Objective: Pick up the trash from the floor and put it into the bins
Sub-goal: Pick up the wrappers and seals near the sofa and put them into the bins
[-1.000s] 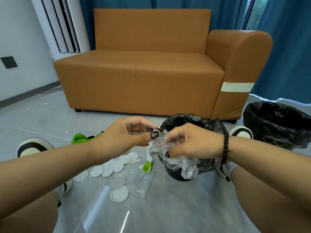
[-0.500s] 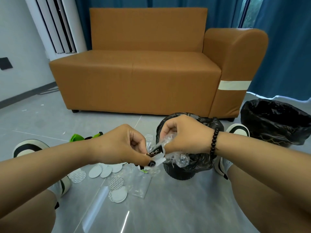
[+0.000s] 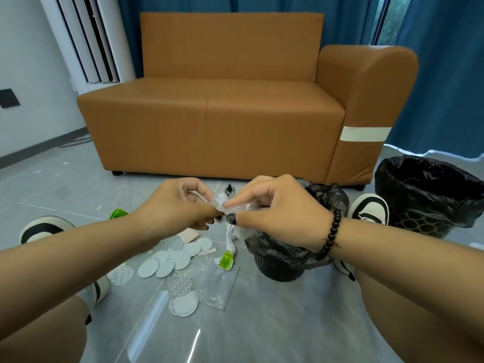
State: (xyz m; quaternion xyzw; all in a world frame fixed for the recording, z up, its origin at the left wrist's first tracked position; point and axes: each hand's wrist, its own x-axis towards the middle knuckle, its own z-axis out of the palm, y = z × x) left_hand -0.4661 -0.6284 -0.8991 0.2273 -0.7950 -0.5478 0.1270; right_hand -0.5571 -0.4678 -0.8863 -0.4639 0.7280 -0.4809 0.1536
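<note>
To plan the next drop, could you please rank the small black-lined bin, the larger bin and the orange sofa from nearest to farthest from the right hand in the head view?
1. Small bin: directly under the right hand.
2. Larger bin: farther right, beyond the shoe.
3. Orange sofa: behind, against the curtain.

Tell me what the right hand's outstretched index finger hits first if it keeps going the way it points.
Probably the left hand: the right hand points its index finger left across the crumpled clear plastic both hold. Depth is uncertain.

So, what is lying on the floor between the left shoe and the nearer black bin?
In the head view, round white pads lie scattered between the left shoe and the nearer bin, with a clear plastic bag and a green-tipped strip.
</note>
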